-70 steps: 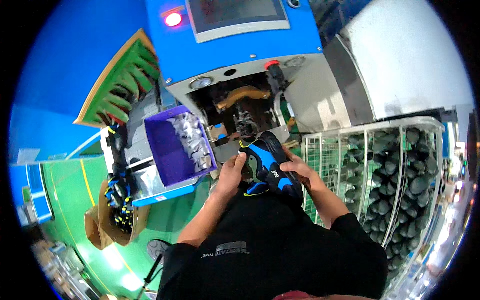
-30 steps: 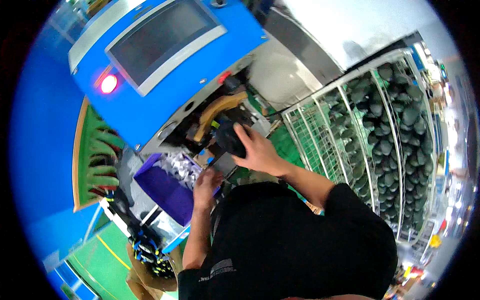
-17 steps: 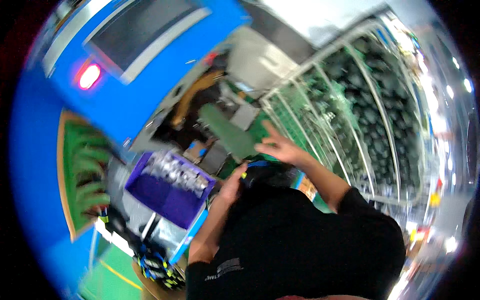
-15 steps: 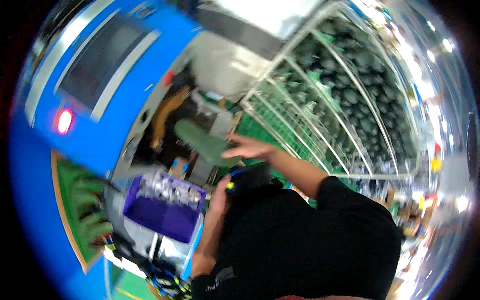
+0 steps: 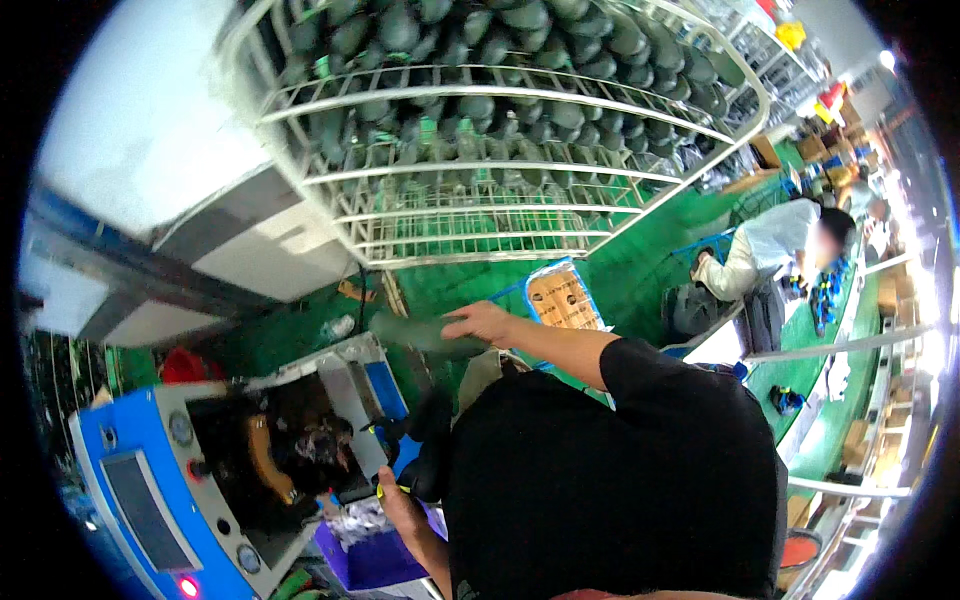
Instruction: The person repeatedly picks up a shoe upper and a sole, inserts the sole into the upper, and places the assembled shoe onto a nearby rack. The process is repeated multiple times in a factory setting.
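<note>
A: What occupied the area, from left to right?

B: A blue machine (image 5: 90, 430) with a dark screen (image 5: 148, 510) and a lit red lamp (image 5: 188, 587) stood at far left. A purple bin (image 5: 365, 563) containing pale scraps (image 5: 362, 522) sat just beside it. Beyond, a white wire rack (image 5: 480, 210), loaded with dark shoe forms (image 5: 560, 45), stood on the green floor (image 5: 640, 270). A brown cardboard panel (image 5: 565, 300) with blue edging followed. At far right, a co-worker (image 5: 780, 245) sat bent toward blue-and-black shoes (image 5: 825, 300).

A: State the condition of the hands and workpieces.

B: The left hand (image 5: 398, 498) grasped a shoe (image 5: 430, 445) close to the torso, near the machine opening. The shoe was black with blue areas and yellow-green accents; its exact orientation could not be determined. The right hand (image 5: 482, 322) gripped the right end of a dark green form (image 5: 410, 333). That form was elongated, blurred and extended leftward, well apart from the rack.
</note>
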Tool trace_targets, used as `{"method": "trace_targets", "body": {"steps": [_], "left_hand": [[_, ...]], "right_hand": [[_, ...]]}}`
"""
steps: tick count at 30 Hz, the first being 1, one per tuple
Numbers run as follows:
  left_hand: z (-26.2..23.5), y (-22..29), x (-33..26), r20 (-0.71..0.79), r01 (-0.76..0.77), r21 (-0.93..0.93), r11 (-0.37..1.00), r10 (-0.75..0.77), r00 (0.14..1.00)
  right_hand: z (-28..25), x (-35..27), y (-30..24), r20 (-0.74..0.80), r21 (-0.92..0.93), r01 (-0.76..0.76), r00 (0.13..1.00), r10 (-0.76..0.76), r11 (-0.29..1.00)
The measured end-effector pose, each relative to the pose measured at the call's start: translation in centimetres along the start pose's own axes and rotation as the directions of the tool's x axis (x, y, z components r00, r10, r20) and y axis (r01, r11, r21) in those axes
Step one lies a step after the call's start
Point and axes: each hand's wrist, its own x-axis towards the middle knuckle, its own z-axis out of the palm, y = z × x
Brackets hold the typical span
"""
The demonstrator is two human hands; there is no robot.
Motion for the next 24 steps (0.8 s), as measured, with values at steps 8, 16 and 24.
{"method": "trace_targets", "body": {"steps": [8,16,24], "left_hand": [[13.4,1.3,5.5,-0.013,0.022,0.561,0.828,-0.018,1.0],[22.5,1.2,5.8,0.005,0.06,0.662,0.747,-0.085,0.996],[28.1,1.7,5.7,-0.065,0.156,0.71,0.687,-0.157,0.985]], "right_hand": [[-31.3,-5.6,5.8,-0.458,0.868,0.355,0.841,0.286,0.347],[-57.5,0.0,4.0,-0.676,0.735,0.677,0.736,-0.035,0.036],[-65.7,7.8,7.9,-0.961,0.093,0.965,0.151,-0.23,0.244]]}}
